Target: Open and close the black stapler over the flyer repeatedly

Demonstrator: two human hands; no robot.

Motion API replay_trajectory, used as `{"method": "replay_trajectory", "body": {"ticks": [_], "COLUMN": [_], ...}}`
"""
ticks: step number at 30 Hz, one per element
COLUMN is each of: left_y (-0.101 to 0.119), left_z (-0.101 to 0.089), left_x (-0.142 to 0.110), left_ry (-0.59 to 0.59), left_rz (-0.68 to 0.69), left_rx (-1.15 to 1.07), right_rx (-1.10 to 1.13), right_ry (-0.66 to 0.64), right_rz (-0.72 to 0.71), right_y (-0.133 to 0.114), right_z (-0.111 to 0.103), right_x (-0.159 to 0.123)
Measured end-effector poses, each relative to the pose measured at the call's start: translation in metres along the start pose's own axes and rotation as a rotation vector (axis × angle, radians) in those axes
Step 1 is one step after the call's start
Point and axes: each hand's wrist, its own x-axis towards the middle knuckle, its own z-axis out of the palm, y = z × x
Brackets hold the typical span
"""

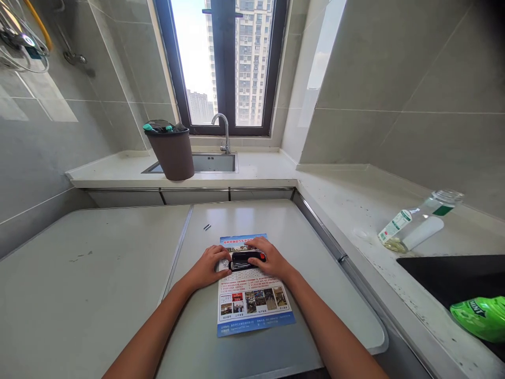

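Two slim black pieces lie side by side above a printed flyer, between my two hands. The upper black piece has a red spot at its right end; the lower black piece shows a paler strip along it. My left hand pinches their left ends between thumb and fingers. Curled around the right end, my right hand has its thumb on the upper piece. Their exact kind is too small to make out. Two short metal pins rest on the white tabletop beyond the flyer.
Behind the table, a brown bin stands at the sink with its faucet. On the right counter, a clear bottle leans oddly. A green packet lies on a black panel.
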Motion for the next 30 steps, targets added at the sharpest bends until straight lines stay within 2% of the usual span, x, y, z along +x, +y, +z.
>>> {"method": "replay_trajectory", "body": {"ticks": [3, 5, 15, 20, 30], "left_y": [-0.002, -0.003, -0.009, -0.01, -0.006], "left_z": [0.0, 0.0, 0.004, 0.006, 0.004], "left_x": [0.0, 0.001, 0.001, 0.002, 0.001], "left_ry": [-0.007, -0.015, 0.007, 0.022, 0.025], "left_rz": [0.0, -0.002, -0.033, -0.043, -0.042], "left_rx": [-0.016, -0.033, -0.076, -0.099, -0.091], "right_rx": [0.01, -0.003, -0.046, 0.003, -0.075], "right_ry": [0.138, 0.154, 0.051, -0.024, -0.096], "right_rz": [0.027, 0.05, 0.075, 0.159, 0.109], "right_y": [0.003, 0.008, 0.022, 0.028, 0.026], "right_z": [-0.012, -0.019, -0.023, -0.029, -0.032], "right_x": [-0.002, -0.006, -0.012, -0.011, -0.008]}}
